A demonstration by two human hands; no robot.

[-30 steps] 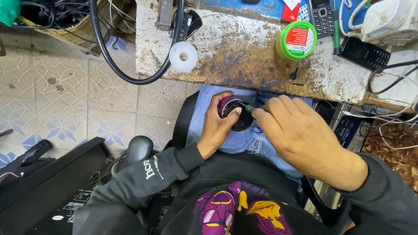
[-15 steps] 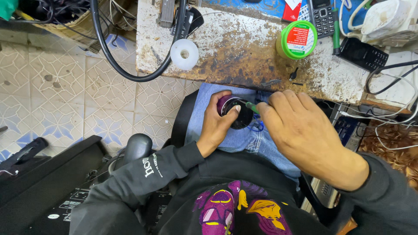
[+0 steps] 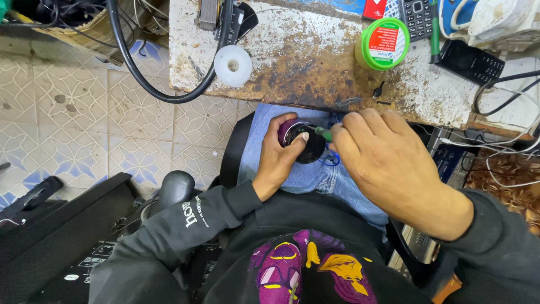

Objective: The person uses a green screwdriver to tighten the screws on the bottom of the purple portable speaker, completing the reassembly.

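Gripping a small round purple-and-black device (image 3: 299, 141) on the lap at frame centre, the left hand (image 3: 278, 160) is clamping its rim while the right hand (image 3: 382, 157) is pinching a green-handled tool (image 3: 323, 133) into it; it is probably light, rigid, delicate inside.

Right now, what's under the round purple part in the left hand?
The purple part sits on the lap, on blue jeans. The left hand wraps its side, and the right hand puts a green tool on it. The part's underside is hidden.
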